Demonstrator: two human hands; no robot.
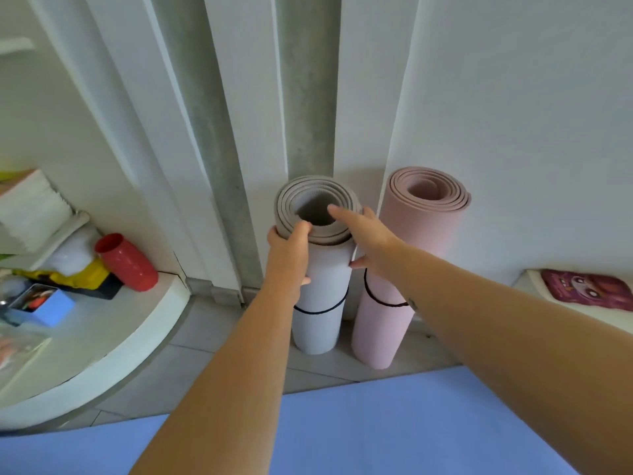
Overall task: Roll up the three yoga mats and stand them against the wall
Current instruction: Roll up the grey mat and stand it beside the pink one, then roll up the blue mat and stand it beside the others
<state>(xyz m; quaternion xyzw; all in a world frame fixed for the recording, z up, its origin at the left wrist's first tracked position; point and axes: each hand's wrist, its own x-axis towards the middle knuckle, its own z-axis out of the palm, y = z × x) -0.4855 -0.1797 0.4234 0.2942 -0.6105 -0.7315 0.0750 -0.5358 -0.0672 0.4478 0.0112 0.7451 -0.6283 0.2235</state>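
A rolled grey yoga mat [322, 296] stands upright on the floor against the wall, bound by a thin black band. My left hand [289, 255] grips its upper left side, thumb over the top rim. My right hand [366, 234] rests over the top right rim, fingers spread, index finger reaching over the hollow centre. Just to the right stands a rolled pink yoga mat [411, 255], also banded, leaning on the wall. A blue yoga mat [376, 423] lies flat on the floor below my arms.
A curved white shelf [113, 344] at left holds a red cylinder [128, 262], a blue box [51, 306], yellow and white items. A low white ledge with a purple printed pouch [589, 289] sits at right. Grey tiled floor [205, 341] lies between shelf and mats.
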